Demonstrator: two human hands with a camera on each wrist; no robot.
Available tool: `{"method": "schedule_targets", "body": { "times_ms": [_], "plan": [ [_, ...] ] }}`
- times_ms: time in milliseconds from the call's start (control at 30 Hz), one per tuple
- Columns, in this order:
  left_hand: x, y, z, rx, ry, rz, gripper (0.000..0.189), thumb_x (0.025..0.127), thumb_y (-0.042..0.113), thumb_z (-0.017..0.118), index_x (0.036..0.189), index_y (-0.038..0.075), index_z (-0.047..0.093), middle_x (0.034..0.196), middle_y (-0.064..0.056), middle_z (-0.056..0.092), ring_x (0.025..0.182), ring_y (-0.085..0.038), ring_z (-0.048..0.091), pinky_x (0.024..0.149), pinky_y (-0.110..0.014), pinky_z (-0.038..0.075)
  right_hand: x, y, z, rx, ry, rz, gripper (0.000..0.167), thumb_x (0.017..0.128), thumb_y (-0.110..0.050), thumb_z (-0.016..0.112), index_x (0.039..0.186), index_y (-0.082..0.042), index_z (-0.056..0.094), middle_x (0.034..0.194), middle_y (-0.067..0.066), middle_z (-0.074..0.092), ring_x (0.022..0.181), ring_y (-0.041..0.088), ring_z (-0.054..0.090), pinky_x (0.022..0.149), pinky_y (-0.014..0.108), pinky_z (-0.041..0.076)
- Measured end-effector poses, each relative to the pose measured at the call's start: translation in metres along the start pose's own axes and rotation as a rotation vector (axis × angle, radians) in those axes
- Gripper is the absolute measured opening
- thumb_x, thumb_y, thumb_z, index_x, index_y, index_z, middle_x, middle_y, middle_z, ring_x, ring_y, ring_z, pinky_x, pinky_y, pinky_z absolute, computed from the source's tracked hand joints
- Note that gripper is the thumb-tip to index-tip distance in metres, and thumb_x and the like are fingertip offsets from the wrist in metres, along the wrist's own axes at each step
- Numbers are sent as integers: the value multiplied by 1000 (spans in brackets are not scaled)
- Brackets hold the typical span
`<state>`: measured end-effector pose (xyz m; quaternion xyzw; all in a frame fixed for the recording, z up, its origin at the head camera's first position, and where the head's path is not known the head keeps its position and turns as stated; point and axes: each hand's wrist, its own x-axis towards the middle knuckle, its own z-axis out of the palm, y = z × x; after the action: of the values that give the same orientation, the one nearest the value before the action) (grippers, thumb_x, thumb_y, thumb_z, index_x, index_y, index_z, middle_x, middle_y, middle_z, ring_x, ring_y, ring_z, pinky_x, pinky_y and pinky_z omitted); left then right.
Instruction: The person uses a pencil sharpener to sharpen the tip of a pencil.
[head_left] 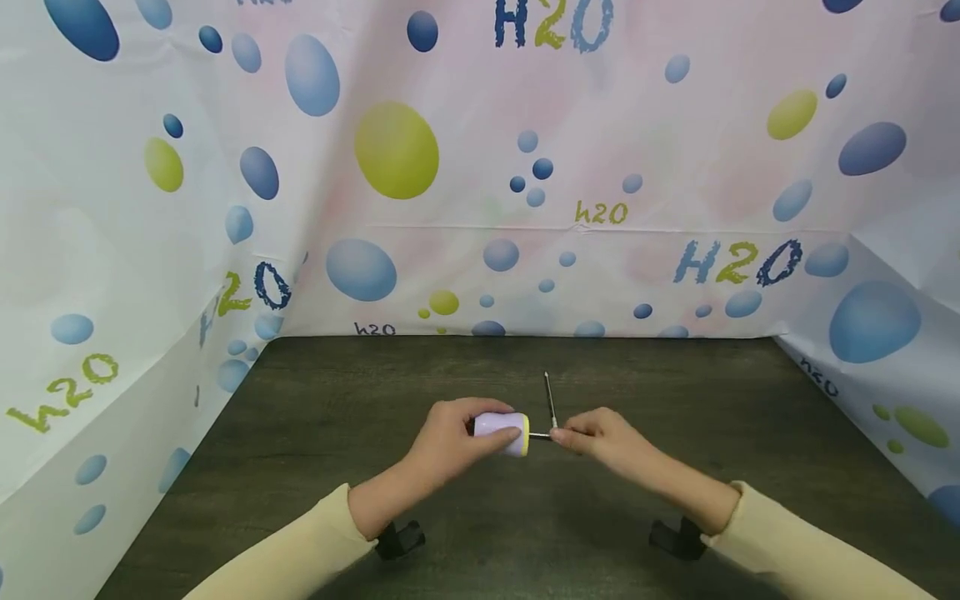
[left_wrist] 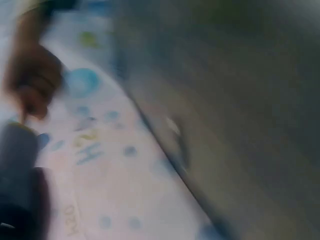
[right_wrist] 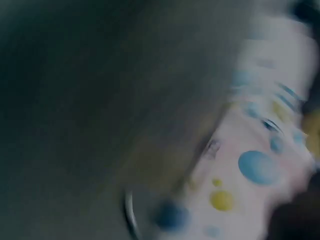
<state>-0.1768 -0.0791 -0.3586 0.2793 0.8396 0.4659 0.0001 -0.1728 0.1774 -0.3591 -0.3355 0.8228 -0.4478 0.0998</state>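
Note:
In the head view my left hand (head_left: 452, 433) grips a lilac cylinder (head_left: 498, 422) with a yellow rim, lying sideways, thumb in front and fingers over the top. A thin metal rod (head_left: 538, 436) sticks out of the rimmed end, pointing right. My right hand (head_left: 606, 437) pinches that rod's far end between thumb and fingertips. Just beyond those fingertips a second slim metal rod (head_left: 550, 398) with a pointed tip extends away over the table. The left wrist view is blurred but shows the cylinder (left_wrist: 19, 150) and the right hand (left_wrist: 37, 82) at its rod.
The dark wood-grain table (head_left: 337, 392) spreads around both hands. A white sheet with coloured bubbles (head_left: 465, 167) rises along the back and both sides. Black wrist straps (head_left: 400, 540) hang below the sleeves. The right wrist view is dark and blurred.

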Motion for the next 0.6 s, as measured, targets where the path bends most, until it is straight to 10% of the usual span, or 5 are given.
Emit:
{"method": "schedule_targets", "body": {
  "times_ms": [67,167,433,600],
  "plan": [
    [-1,-3,2,186,81,225,28,85,17,83,109,3,76,103,-12,78,80,-16,69,67,-21,56,0,-3,-7,296,-97,352,45,107,-35,52,66,-16,51,54,-12,26,47,3,18,46,21,19],
    [1,-7,0,267,111,364,29,82,13,85,108,3,75,103,-11,78,82,-17,70,69,-20,55,2,-1,-10,407,-148,457,44,107,-34,49,69,-14,54,53,-11,25,46,6,16,45,22,18],
    [9,-5,-8,2,29,-96,27,93,25,75,114,7,77,107,-15,77,77,-11,62,65,-23,53,-1,-8,-7,-74,71,172,37,107,-35,53,98,-5,72,70,-6,57,58,1,44,53,23,40],
    [13,-9,-15,-225,-15,-334,36,98,30,67,118,0,75,107,-18,73,81,-14,62,72,-32,59,-3,-4,-2,-694,352,-333,44,107,-48,44,105,-12,69,86,-6,68,67,1,56,55,17,44]
  ]
}}
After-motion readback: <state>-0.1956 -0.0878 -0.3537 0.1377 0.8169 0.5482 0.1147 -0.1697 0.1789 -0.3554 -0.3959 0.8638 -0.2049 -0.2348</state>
